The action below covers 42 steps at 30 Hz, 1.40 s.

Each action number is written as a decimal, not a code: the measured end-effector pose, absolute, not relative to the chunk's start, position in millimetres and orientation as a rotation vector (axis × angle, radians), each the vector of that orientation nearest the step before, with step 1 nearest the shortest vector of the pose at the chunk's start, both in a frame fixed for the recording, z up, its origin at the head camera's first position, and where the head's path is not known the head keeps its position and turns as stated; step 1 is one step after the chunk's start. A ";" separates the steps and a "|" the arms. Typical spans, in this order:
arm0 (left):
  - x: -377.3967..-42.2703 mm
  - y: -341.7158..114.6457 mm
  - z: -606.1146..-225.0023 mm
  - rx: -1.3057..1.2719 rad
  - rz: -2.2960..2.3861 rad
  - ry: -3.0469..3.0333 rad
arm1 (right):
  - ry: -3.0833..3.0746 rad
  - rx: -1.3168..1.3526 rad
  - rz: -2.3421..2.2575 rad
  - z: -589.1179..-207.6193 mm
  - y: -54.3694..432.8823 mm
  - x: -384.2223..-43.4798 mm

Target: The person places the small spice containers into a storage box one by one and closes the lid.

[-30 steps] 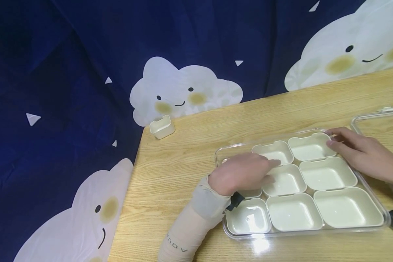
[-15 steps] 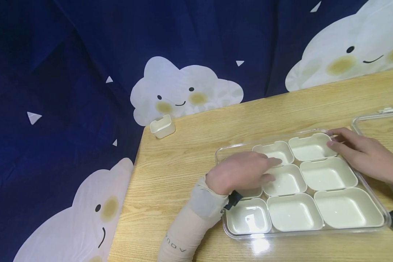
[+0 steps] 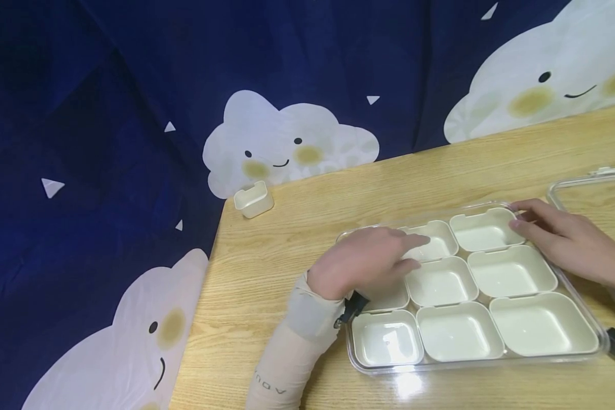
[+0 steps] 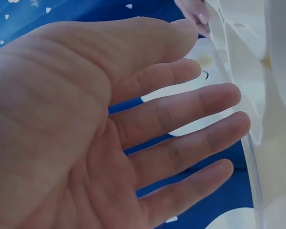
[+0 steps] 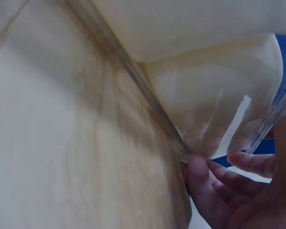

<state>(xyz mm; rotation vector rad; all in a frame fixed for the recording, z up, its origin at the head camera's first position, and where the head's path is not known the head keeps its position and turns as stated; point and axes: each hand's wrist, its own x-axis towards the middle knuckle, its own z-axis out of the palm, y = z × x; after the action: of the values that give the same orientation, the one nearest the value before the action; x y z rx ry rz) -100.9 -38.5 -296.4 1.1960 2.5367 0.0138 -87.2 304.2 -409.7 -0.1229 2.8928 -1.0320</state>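
A clear plastic box on the wooden table holds several cream bins in rows. My left hand hovers palm down over the box's left part, hiding what lies beneath. In the left wrist view its palm holds nothing, and the fingers stand straight and spread. At the box's far right corner, my right hand grips the wall, its thumb close to the back right bin. The right wrist view shows the right thumb and fingers around that corner.
A single small cream bin stands at the table's far left corner. Right of the box lies a clear lid-like frame, cut by the view's edge. A dark blue curtain with cloud prints hangs behind the table.
My left hand has drawn a little to the left and back over the box, uncovering more of the middle bins. The right hand stays at the corner.
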 end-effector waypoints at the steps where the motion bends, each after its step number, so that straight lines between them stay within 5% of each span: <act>1: -101.7 -40.1 -296.0 1.208 0.029 2.546 | 2.894 -0.123 -1.033 -409.8 304.1 -87.1; 42: -150.8 -100.6 -298.4 1.092 0.309 2.883 | 2.886 -0.121 -1.017 -409.3 301.1 -85.9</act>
<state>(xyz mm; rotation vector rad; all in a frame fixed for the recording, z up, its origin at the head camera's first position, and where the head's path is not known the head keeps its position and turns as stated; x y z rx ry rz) -150.8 -100.6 -298.4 1.0918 2.8831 0.3090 -85.9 301.1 -409.3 -0.1212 2.8862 -1.0173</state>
